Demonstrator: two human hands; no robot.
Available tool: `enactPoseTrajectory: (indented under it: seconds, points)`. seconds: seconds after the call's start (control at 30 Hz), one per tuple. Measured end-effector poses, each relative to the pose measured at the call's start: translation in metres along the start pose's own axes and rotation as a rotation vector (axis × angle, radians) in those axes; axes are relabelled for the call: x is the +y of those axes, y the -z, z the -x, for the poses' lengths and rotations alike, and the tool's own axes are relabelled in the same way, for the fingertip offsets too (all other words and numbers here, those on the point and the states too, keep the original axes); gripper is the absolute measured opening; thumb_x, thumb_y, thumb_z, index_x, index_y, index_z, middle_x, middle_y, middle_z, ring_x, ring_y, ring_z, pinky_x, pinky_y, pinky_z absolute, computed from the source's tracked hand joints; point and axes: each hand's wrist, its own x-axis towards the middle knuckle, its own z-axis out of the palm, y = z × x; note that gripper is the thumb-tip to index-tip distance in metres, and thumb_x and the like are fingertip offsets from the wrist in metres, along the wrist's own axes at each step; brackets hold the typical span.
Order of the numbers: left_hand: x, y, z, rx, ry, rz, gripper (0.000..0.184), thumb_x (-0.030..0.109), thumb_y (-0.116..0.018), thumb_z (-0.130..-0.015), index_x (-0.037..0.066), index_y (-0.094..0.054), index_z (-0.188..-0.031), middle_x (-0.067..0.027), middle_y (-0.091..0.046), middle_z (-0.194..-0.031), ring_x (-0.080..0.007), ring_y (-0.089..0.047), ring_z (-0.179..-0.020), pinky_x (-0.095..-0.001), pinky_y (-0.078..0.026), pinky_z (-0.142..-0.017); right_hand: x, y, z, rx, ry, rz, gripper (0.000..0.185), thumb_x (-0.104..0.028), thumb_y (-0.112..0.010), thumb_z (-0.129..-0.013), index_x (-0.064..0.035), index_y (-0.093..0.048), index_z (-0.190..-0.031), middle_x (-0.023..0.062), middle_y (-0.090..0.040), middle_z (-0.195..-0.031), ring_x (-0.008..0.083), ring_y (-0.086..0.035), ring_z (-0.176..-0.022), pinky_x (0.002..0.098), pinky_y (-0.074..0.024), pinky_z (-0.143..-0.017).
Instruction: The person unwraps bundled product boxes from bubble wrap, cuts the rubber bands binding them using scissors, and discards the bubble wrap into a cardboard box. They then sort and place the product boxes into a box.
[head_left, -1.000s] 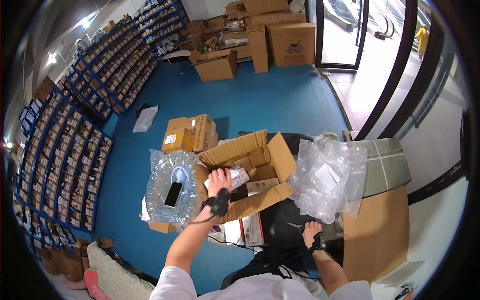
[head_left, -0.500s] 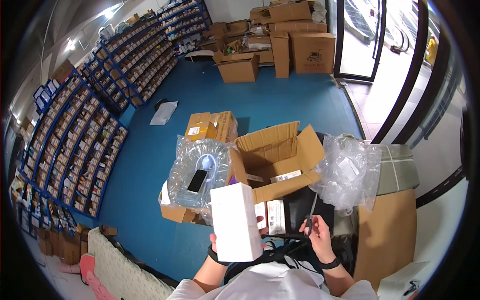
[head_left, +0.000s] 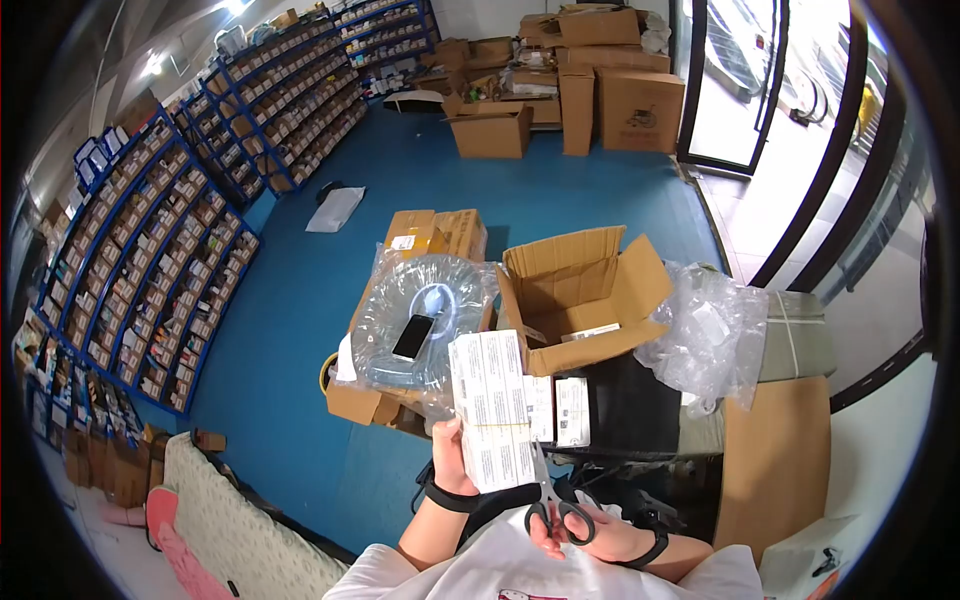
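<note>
My left hand [head_left: 453, 462] is closed on the lower left edge of a white box bundle [head_left: 490, 405] with rows of printed labels and a thin band around it. In my right hand [head_left: 590, 532] are scissors [head_left: 547, 490] with dark handles; their blades point up at the bundle's lower right edge. Behind the bundle, an open cardboard box [head_left: 585, 290] holds a small white box [head_left: 592, 332]. Two white boxes [head_left: 572, 410] lie side by side in front of it. A black phone [head_left: 413, 337] rests on the clear inflated plastic [head_left: 385, 310].
Crumpled clear plastic [head_left: 705, 335] lies right of the open box, beside a strapped green bale [head_left: 798, 340] and a cardboard sheet [head_left: 775, 470]. Two taped cartons [head_left: 460, 233] stand behind. Blue shelves [head_left: 150, 270] line the left; cartons [head_left: 640, 110] are stacked at the back.
My left hand has lifted the bundle out of the open box and turned its labelled side up. My right hand has picked up the scissors and brought them to the bundle.
</note>
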Motion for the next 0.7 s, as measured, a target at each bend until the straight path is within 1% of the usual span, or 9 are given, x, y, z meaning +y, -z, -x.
enactPoseTrajectory:
  seconds: [0.07,0.2,0.3,0.33,0.37,0.4,0.57,0.63,0.7]
  points:
    - [0.001,0.0,0.002,0.029,-0.022,-0.142,0.073,0.056,-0.044,-0.081,0.006,-0.037,-0.134,-0.0126,-0.047,-0.128,-0.0329,-0.055,-0.103,-0.0521,-0.049,-0.08,0.004,-0.004,-0.005,-0.073,-0.003,-0.026,0.052,-0.055,-0.044,-0.089,-0.0045,-0.048,-0.101,0.0009,-0.046,-0.084,0.0083,-0.044,-0.07,0.0218,-0.0363,-0.066]
    - [0.001,-0.005,0.006,-0.004,-0.046,-0.131,0.074,0.06,-0.045,-0.082,0.005,-0.038,-0.133,-0.0117,-0.048,-0.126,-0.0306,-0.055,-0.103,-0.0497,-0.05,-0.079,0.011,-0.008,-0.008,-0.151,-0.12,-0.015,0.058,-0.062,-0.038,-0.088,-0.0049,-0.046,-0.099,-0.0004,-0.042,-0.079,0.0074,-0.042,-0.068,0.0212,-0.0365,-0.063]
    - [0.003,-0.003,0.006,-0.048,-0.062,-0.126,0.072,0.058,-0.045,-0.083,0.004,-0.039,-0.131,-0.0141,-0.052,-0.12,-0.0301,-0.058,-0.1,-0.0468,-0.05,-0.08,0.012,-0.01,-0.01,-0.165,-0.156,-0.046,0.057,-0.06,-0.039,-0.088,-0.0051,-0.046,-0.098,-0.0007,-0.042,-0.078,0.007,-0.042,-0.068,0.0205,-0.0366,-0.061]
    - [0.005,0.0,0.006,-0.048,-0.062,-0.126,0.072,0.058,-0.045,-0.083,0.004,-0.039,-0.131,-0.0141,-0.052,-0.12,-0.0301,-0.058,-0.1,-0.0468,-0.05,-0.08,0.007,-0.013,-0.011,-0.111,-0.256,-0.045,0.065,-0.07,-0.047,-0.077,-0.0068,-0.047,-0.093,0.0012,-0.042,-0.083,0.0086,-0.042,-0.07,0.0222,-0.0363,-0.063]
    - [0.006,0.003,0.007,-0.107,-0.057,-0.118,0.068,0.051,-0.046,-0.086,0.003,-0.036,-0.132,-0.0138,-0.051,-0.124,-0.028,-0.056,-0.105,-0.0432,-0.048,-0.086,0.008,-0.013,-0.01,-0.11,-0.257,-0.045,0.065,-0.07,-0.047,-0.077,-0.0068,-0.047,-0.093,0.0012,-0.042,-0.083,0.0086,-0.042,-0.07,0.0222,-0.0363,-0.063]
    - [0.007,0.006,0.007,-0.166,-0.051,-0.11,0.064,0.044,-0.048,-0.088,0.002,-0.034,-0.134,-0.0136,-0.05,-0.127,-0.026,-0.054,-0.11,-0.0396,-0.045,-0.092,0.009,-0.013,-0.009,-0.074,-0.256,-0.029,0.065,-0.069,-0.047,-0.078,-0.0066,-0.047,-0.093,0.0012,-0.042,-0.084,0.0087,-0.043,-0.069,0.0223,-0.0365,-0.063]
    - [0.011,0.002,0.014,-0.115,-0.164,-0.199,0.062,0.041,-0.051,-0.087,0.001,-0.035,-0.132,-0.0136,-0.052,-0.124,-0.0255,-0.055,-0.108,-0.0393,-0.046,-0.091,0.008,-0.019,-0.01,0.012,-0.225,0.037,0.058,-0.062,-0.045,-0.085,-0.0051,-0.047,-0.096,0.0011,-0.042,-0.084,0.0091,-0.045,-0.067,0.0224,-0.0369,-0.063]
    - [0.011,-0.001,0.016,-0.094,-0.21,-0.239,0.062,0.04,-0.051,-0.087,0.001,-0.035,-0.132,-0.0136,-0.052,-0.124,-0.0257,-0.055,-0.108,-0.0395,-0.045,-0.091,0.008,-0.02,-0.01,0.002,-0.112,0.077,0.037,-0.04,-0.039,-0.096,-0.0044,-0.045,-0.101,-0.0006,-0.042,-0.081,0.0058,-0.041,-0.063,0.0189,-0.0362,-0.059]
    - [0.008,-0.001,0.018,-0.031,-0.256,-0.28,0.062,0.039,-0.051,-0.087,0.001,-0.032,-0.133,-0.0137,-0.05,-0.125,-0.026,-0.053,-0.11,-0.0402,-0.044,-0.093,0.007,-0.022,-0.011,0.02,-0.099,0.084,0.035,-0.038,-0.038,-0.097,-0.0044,-0.045,-0.102,-0.0006,-0.042,-0.082,0.0056,-0.041,-0.063,0.0187,-0.0358,-0.058]
